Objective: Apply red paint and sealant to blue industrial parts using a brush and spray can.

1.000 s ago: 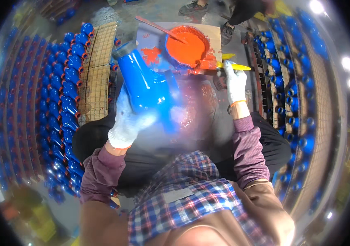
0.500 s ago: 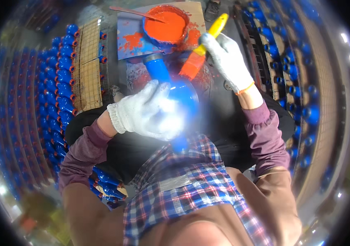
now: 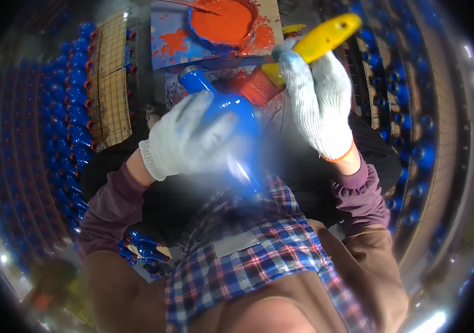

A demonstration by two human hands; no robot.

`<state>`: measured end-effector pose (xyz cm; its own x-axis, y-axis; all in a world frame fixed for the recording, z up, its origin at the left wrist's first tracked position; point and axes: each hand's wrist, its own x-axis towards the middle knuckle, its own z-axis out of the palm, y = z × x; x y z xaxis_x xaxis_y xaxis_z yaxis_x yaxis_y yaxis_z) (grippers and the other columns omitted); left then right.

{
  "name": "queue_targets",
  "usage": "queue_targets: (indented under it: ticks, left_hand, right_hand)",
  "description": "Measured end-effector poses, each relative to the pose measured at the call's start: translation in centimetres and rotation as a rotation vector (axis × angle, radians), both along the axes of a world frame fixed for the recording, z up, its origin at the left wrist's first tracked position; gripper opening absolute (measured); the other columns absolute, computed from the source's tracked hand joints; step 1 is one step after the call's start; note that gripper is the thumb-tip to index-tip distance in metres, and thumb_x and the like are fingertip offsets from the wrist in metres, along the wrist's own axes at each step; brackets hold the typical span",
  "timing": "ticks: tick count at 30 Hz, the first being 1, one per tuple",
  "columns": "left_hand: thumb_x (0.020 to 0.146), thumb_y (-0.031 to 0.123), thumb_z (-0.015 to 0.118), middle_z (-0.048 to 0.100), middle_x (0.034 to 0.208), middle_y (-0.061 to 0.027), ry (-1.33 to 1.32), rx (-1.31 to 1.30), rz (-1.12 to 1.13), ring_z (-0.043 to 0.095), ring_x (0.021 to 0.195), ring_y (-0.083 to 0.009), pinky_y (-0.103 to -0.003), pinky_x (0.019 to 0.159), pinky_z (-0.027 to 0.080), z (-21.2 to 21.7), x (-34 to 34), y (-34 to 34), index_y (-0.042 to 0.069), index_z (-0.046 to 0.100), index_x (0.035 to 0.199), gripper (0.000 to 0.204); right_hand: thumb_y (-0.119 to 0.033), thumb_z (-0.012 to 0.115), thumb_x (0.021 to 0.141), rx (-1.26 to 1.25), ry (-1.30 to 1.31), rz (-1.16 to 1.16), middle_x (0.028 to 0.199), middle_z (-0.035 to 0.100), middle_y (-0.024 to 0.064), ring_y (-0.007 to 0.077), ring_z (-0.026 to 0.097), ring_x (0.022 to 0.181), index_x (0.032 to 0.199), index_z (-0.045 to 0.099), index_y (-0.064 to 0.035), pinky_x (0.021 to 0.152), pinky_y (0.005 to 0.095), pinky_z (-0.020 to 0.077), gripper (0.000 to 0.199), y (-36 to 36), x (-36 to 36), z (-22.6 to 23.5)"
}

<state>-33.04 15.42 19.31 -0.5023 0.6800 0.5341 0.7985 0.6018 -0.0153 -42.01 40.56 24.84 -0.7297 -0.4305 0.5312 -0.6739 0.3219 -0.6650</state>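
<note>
Rows of blue parts [image 3: 76, 111] lie left of the gloved left hand [image 3: 184, 141], whose fingers wrap a blue cylinder [image 3: 226, 116]; the right hand [image 3: 317, 105] grips a yellow-handled brush [image 3: 303, 53], its bristles touching the cylinder; beyond the fingertips sits an orange paint bowl [image 3: 223, 22].

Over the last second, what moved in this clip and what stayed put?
The left hand drew the blue metal part away from the paint bowl toward the body. The right hand brought the yellow-handled brush from the bowl's side onto the part. Both grips held; the bowl and the racks of blue parts stayed where they were.
</note>
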Motion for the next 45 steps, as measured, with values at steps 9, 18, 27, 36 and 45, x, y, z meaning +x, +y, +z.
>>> queue_targets:
  ticks: [9,18,27,36,45]
  left_hand:
    - [0.075,0.028,0.089,0.064,0.121,-0.0154,-0.499,0.67,0.506,0.068,0.103,-0.0266,-0.038,0.088,0.057,2.0,-0.3,2.7,0.002,0.052,0.13,0.072]
    - [0.099,0.035,0.063,0.065,0.128,-0.0095,-1.613,2.068,0.294,0.065,0.116,-0.0248,-0.046,0.099,0.055,1.5,-2.3,2.2,0.009,0.055,0.137,0.047]
    - [0.102,0.046,0.055,0.065,0.124,-0.0174,-1.576,2.136,0.055,0.072,0.101,-0.0304,-0.045,0.074,0.065,0.3,-3.4,1.3,0.008,0.052,0.137,0.052]
    - [0.091,0.041,0.072,0.071,0.11,-0.012,-1.369,1.262,0.425,0.071,0.095,-0.0221,-0.037,0.084,0.061,0.7,-4.1,0.3,0.003,0.058,0.132,0.058]
    - [0.064,0.039,0.081,0.058,0.119,-0.0202,-0.522,-0.069,0.643,0.059,0.107,-0.038,-0.048,0.081,0.056,-0.2,-1.4,2.5,0.004,0.06,0.13,0.078]
  right_hand:
    - [-0.01,0.073,0.088,-0.193,0.154,0.0,0.102,0.072,0.0115,0.0313,0.069,0.095,0.108,0.073,-0.0045,0.084,0.0389,0.0547,0.021,0.5,2.6,-2.4]
    - [-0.013,0.082,0.069,0.0,0.28,-0.011,0.093,0.072,0.0087,0.0301,0.068,0.082,0.101,0.075,-0.0127,0.073,0.0394,0.0519,0.033,1.5,3.1,-5.3]
    - [-0.014,0.078,0.07,0.209,0.425,0.165,0.091,0.071,0.007,0.0274,0.067,0.077,0.102,0.077,-0.0178,0.067,0.0381,0.052,0.032,4.1,2.6,-4.9]
    - [-0.006,0.063,0.091,-0.143,0.111,-0.174,0.096,0.067,0.02,0.0362,0.064,0.081,0.111,0.066,-0.001,0.073,0.0427,0.0523,0.021,3.4,-1.7,-1.4]
    - [-0.041,0.053,0.103,0.375,-0.181,-0.082,0.09,0.07,0.0259,0.0441,0.068,0.088,0.104,0.065,0.0014,0.079,0.0521,0.0519,0.044,-2.6,-11.9,-2.7]
